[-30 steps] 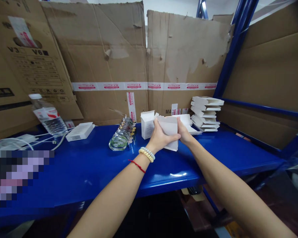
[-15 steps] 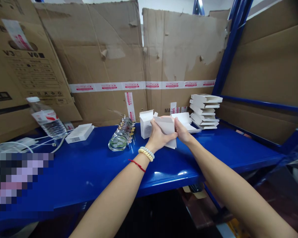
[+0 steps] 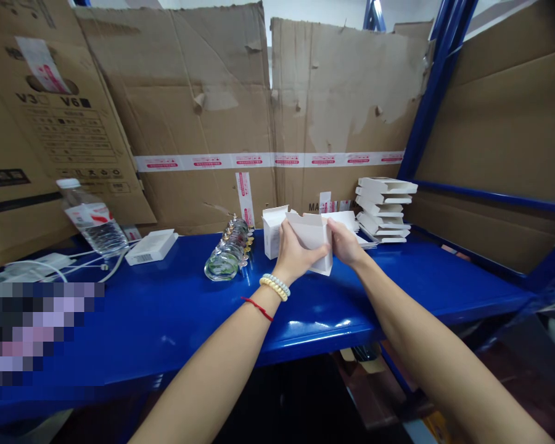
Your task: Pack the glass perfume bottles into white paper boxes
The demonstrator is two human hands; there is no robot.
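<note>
Between my hands a small white carton (image 3: pixel 312 231) stands up, its top flaps raised. My left hand (image 3: pixel 296 253) grips the carton across its near face, thumb to the right. At the carton's right edge, my right hand (image 3: pixel 345 242) pinches the side, its fingertips partly hidden. Just left of my left hand, a second white carton (image 3: pixel 272 233) stands upright with its top flap up. Further left, a row of several glass bottles (image 3: pixel 224 262) with gold-coloured parts extends away from me. Behind my right hand lie flat white carton blanks (image 3: pixel 345 219).
Several white cartons (image 3: pixel 383 209) are stacked at the right rear. A closed white box (image 3: pixel 152 246), a tilted water bottle (image 3: pixel 92 219) and white cables (image 3: pixel 74 265) lie on the left. Large cardboard sheets (image 3: pixel 203 123) back the blue shelf (image 3: pixel 176 327); a blue post (image 3: pixel 437 86) rises at the right.
The carton between my hands has gone from nearly flat to opened out, with its right side face showing. My hands have barely moved.
</note>
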